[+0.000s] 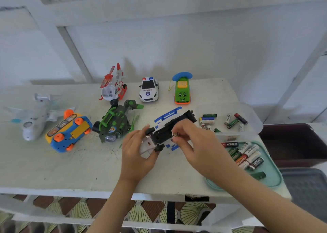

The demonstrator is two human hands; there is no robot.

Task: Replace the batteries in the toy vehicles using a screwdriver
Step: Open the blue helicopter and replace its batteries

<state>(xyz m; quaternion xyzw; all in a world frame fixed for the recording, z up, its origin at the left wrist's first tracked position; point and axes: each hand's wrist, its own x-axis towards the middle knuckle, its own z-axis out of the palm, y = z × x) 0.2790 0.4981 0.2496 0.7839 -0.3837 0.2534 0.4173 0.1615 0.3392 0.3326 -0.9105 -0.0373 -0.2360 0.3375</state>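
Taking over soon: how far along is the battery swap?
Done, perhaps: the blue-orange car lies wheels up, the green helicopter tipped over. In hand: the left hand holds the blue-white toy belly up; the right hand pinches a battery at its black underside. Left: the police car, phone car and red helicopter stand upright, seemingly untouched.

Above the desk, the left hand grips an upturned white-and-blue toy helicopter. The right hand pinches a battery at its black underside.
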